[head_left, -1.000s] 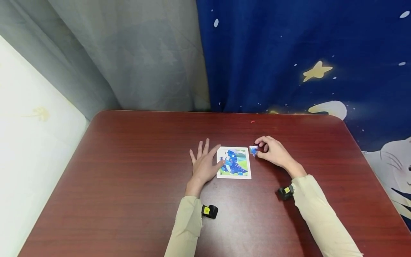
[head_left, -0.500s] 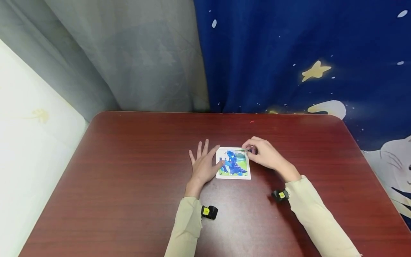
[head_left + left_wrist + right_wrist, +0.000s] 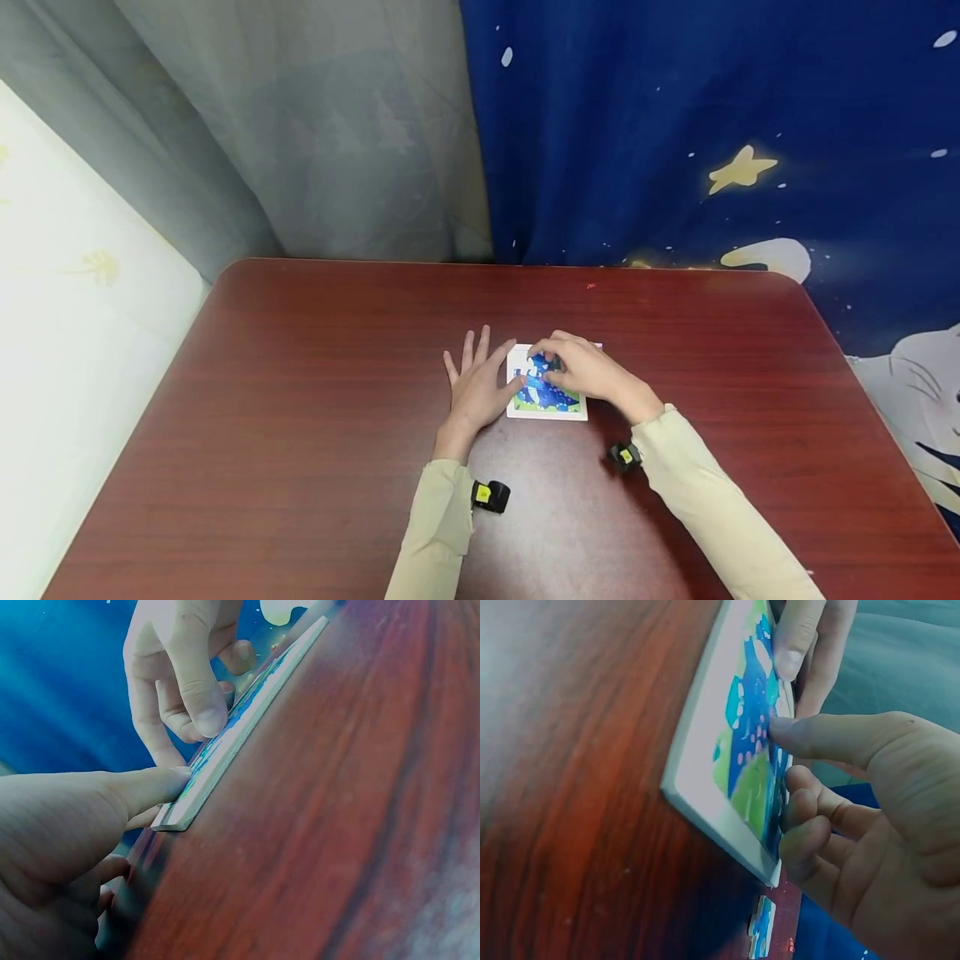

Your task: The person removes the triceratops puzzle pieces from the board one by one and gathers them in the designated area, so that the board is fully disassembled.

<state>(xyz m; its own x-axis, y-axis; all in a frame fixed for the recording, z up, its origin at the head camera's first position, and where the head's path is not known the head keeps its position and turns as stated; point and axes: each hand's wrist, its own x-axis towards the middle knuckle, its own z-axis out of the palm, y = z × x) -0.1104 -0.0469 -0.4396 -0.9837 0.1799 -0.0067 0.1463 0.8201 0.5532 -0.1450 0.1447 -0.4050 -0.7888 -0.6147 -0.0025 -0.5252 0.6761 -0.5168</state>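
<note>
A small white-framed jigsaw board (image 3: 551, 402) with a blue and green picture lies flat on the dark red table (image 3: 315, 400). My left hand (image 3: 474, 387) rests flat on the table beside it. Its thumb (image 3: 799, 637) touches the board's left edge (image 3: 225, 754). My right hand (image 3: 585, 373) is over the board with curled fingers. Its thumb (image 3: 780, 729) and a fingertip (image 3: 161, 746) bear on the picture. Whether they pinch a piece is hidden. One loose blue piece (image 3: 760, 928) lies on the table just past the board's far right corner (image 3: 597, 345).
A grey curtain (image 3: 300, 125) and a dark blue star-print cloth (image 3: 712, 125) hang behind the table's far edge. A white padded surface (image 3: 67, 292) stands along the left side. Small black wrist cameras (image 3: 490, 494) (image 3: 624, 456) sit on both sleeves.
My right hand held the loose piece beside the board's far right corner, let it go there, and moved left onto the picture. The left hand has stayed put.
</note>
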